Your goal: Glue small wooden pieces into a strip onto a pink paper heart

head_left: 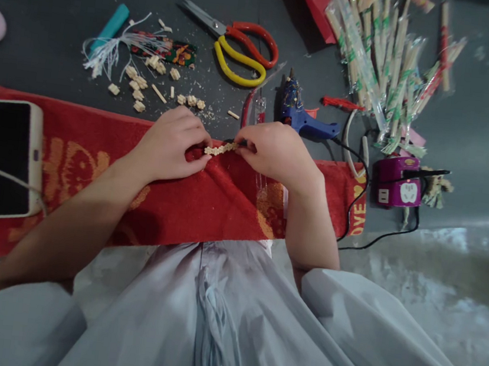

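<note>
My left hand (169, 145) and my right hand (275, 153) meet over a red towel (206, 202) on my lap edge. Between them runs a short strip of small pale wooden pieces (221, 148) joined in a row. The left fingers pinch its left end. The right fingers are closed on its right end, together with a thin dark item I cannot name. Loose pale wooden bits (143, 84) lie on the dark floor just beyond my left hand.
Red-and-yellow scissors (243, 49), a blue glue gun (299, 115) with black cord, a purple power socket (396, 181), wrapped chopsticks (384, 58), a teal tube (111, 25) with white threads, and a phone (2, 156) on the towel's left.
</note>
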Demonstrator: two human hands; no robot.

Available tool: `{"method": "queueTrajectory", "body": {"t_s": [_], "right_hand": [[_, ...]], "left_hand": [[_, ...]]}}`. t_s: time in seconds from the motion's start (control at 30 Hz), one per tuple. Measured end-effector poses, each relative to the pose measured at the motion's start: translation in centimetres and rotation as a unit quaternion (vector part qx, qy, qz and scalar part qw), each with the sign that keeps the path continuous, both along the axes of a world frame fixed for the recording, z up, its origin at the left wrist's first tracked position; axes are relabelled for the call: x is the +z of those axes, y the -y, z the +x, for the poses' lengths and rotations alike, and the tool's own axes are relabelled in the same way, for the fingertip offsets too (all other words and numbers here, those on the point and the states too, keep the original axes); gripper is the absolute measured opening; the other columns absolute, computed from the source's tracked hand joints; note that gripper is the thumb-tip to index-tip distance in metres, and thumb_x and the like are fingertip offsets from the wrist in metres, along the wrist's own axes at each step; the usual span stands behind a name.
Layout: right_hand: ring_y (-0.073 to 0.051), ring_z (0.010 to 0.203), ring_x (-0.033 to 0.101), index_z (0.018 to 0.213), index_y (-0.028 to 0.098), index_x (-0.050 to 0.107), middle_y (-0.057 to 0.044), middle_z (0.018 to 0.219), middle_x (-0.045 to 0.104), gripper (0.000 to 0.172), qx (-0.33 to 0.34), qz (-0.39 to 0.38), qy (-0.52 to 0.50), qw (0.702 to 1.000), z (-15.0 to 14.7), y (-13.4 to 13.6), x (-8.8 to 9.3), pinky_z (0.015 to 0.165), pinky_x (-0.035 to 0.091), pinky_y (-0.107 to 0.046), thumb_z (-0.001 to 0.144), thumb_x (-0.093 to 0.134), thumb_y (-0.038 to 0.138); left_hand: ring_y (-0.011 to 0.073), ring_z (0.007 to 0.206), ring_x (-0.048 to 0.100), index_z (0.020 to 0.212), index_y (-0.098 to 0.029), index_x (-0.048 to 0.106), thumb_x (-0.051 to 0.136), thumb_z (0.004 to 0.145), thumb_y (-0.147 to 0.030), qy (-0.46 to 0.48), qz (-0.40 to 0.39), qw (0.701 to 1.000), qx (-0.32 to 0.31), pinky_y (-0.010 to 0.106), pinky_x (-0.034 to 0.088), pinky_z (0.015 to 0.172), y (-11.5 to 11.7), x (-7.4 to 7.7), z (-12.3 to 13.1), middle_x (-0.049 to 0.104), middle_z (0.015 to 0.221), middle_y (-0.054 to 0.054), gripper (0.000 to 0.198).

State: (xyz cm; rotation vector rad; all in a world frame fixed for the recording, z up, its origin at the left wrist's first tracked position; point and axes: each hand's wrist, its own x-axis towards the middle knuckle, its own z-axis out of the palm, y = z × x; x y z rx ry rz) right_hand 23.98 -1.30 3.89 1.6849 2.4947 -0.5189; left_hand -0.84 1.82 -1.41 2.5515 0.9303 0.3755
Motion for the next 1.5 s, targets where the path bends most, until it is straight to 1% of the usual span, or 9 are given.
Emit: {"method": "queueTrajectory", "body": {"t_s": [0.13,0.3,0.53,0.8,1.0,1.13,1.27,1.37,1.5], "right_hand": [[-0.028,0.102,0.071,0.120,0.018,0.083,-0.012,0.107,0.084,0.035,-0.002,-0.004,-0.003,1.000,0.0,0.0,0.0,0.079,0.039,-0.036,0.102,0.053,0.019],[-0.027,0.101,0.071,0.119,0.019,0.083,-0.011,0.105,0.083,0.035,-0.005,0.000,-0.006,1.000,0.0,0.1,0.0,0.078,0.039,-0.035,0.102,0.054,0.019],[-0.027,0.100,0.071,0.119,0.018,0.083,-0.012,0.105,0.084,0.035,-0.004,-0.003,-0.008,1.000,0.0,0.0,0.1,0.078,0.039,-0.035,0.102,0.053,0.019],[-0.028,0.099,0.071,0.121,0.019,0.083,-0.012,0.107,0.083,0.035,-0.006,-0.011,-0.003,1.000,-0.1,0.0,0.4,0.079,0.040,-0.035,0.101,0.054,0.019],[-0.026,0.097,0.070,0.125,0.020,0.082,-0.010,0.103,0.083,0.035,-0.017,-0.016,-0.028,0.999,0.5,-0.1,0.4,0.081,0.040,-0.034,0.098,0.060,0.018],[-0.025,0.095,0.070,0.124,0.020,0.082,-0.009,0.102,0.082,0.033,-0.022,-0.006,-0.048,0.999,1.0,-0.3,0.4,0.082,0.041,-0.034,0.098,0.062,0.019],[-0.026,0.099,0.071,0.120,0.021,0.082,-0.010,0.107,0.083,0.032,-0.018,0.007,-0.048,0.999,1.1,-0.2,0.2,0.084,0.043,-0.035,0.102,0.056,0.020],[-0.027,0.102,0.072,0.117,0.022,0.081,-0.011,0.114,0.084,0.038,-0.030,0.037,-0.061,0.997,1.0,0.1,0.2,0.086,0.044,-0.035,0.107,0.044,0.019],[-0.027,0.098,0.072,0.123,0.022,0.078,-0.012,0.111,0.084,0.042,-0.061,0.064,-0.069,0.994,1.4,0.3,0.4,0.082,0.044,-0.035,0.108,0.038,0.020]], "left_hand": [[0.0312,0.104,0.065,0.097,-0.026,0.073,0.058,0.099,-0.042,0.007,0.003,1.000,-0.001,0.053,0.055,0.102,0.0,0.0,0.0,0.070,0.097,0.007,0.022],[0.0317,0.105,0.065,0.098,-0.026,0.072,0.058,0.099,-0.042,0.005,0.001,1.000,0.002,0.053,0.055,0.102,0.0,0.0,0.0,0.071,0.099,0.008,0.021],[0.0307,0.107,0.065,0.098,-0.026,0.072,0.058,0.100,-0.043,-0.006,-0.004,1.000,0.006,0.050,0.053,0.104,0.1,0.1,0.0,0.071,0.101,0.007,0.022],[0.0327,0.106,0.066,0.097,-0.027,0.070,0.057,0.100,-0.044,-0.001,0.006,1.000,0.003,0.053,0.055,0.100,0.1,0.1,0.0,0.071,0.099,0.008,0.021],[0.0351,0.109,0.066,0.101,-0.027,0.073,0.063,0.095,-0.042,0.003,-0.012,1.000,0.014,0.056,0.054,0.101,0.2,0.1,0.1,0.072,0.102,0.009,0.019],[0.0348,0.108,0.067,0.103,-0.026,0.074,0.065,0.093,-0.041,0.008,-0.012,1.000,0.016,0.055,0.054,0.102,0.3,0.1,0.1,0.073,0.102,0.008,0.020],[0.0335,0.106,0.067,0.103,-0.025,0.071,0.063,0.096,-0.042,0.008,0.014,1.000,0.010,0.053,0.055,0.099,0.4,0.0,0.2,0.074,0.100,0.008,0.021],[0.0333,0.104,0.068,0.103,-0.024,0.070,0.061,0.097,-0.044,0.014,0.038,0.999,0.017,0.052,0.055,0.096,0.7,-0.1,0.3,0.075,0.100,0.009,0.023],[0.0332,0.104,0.069,0.106,-0.024,0.070,0.062,0.095,-0.046,0.014,0.039,0.999,0.029,0.050,0.055,0.098,1.0,0.0,0.6,0.075,0.099,0.009,0.026]]}}
